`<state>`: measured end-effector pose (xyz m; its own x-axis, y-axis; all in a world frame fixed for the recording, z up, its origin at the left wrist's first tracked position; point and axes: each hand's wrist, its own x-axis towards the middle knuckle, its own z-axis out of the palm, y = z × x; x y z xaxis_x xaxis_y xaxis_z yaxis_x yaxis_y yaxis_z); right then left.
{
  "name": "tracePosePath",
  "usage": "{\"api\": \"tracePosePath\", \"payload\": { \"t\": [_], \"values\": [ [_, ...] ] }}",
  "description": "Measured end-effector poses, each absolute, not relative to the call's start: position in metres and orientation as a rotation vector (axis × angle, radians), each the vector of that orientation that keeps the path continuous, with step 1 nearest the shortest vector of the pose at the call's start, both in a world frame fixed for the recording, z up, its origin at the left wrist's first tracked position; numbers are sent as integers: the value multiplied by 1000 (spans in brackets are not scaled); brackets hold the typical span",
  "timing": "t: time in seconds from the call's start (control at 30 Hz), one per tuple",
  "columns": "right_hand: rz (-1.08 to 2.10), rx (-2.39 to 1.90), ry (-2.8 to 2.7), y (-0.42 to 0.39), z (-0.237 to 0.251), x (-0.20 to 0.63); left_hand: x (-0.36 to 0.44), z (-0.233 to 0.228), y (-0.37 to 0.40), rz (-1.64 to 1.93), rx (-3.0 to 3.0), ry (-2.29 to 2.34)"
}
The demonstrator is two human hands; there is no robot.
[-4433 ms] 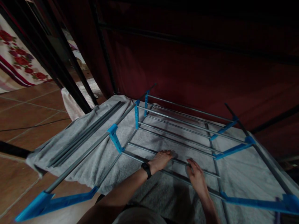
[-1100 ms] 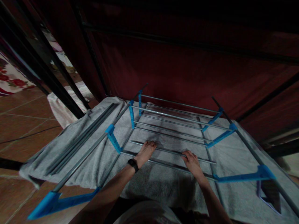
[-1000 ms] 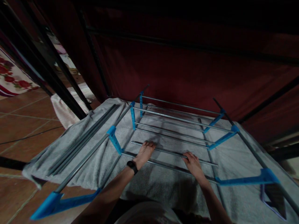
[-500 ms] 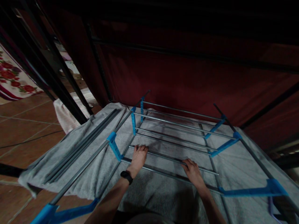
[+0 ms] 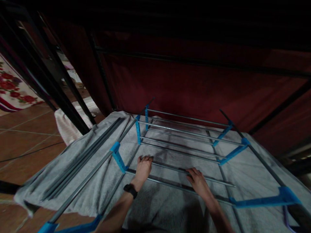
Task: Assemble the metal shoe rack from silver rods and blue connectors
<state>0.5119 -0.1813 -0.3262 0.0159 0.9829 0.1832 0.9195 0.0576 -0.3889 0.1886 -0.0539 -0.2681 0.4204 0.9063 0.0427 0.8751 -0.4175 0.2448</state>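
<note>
From the head camera, a metal rack (image 5: 184, 142) of grey rods and blue plastic connectors lies on a grey cloth (image 5: 97, 181) spread over the tiled floor (image 5: 21, 142). The left hand (image 5: 143, 166), a black wristband (image 5: 130, 190) behind it, curls its fingers over one thin crossbar (image 5: 170, 166). The right hand (image 5: 198, 181) rests on the same bar, fingers bent around it. Loose grey rods (image 5: 85, 152) lie on the cloth to the left.
</note>
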Motion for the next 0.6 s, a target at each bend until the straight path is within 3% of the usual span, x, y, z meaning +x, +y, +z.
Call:
{"api": "tracePosePath", "payload": {
  "t": [0.6],
  "values": [
    [277,-1832,-1890,-168,-334,505,168,-264,-42,147,2276,1752]
  ]
}}
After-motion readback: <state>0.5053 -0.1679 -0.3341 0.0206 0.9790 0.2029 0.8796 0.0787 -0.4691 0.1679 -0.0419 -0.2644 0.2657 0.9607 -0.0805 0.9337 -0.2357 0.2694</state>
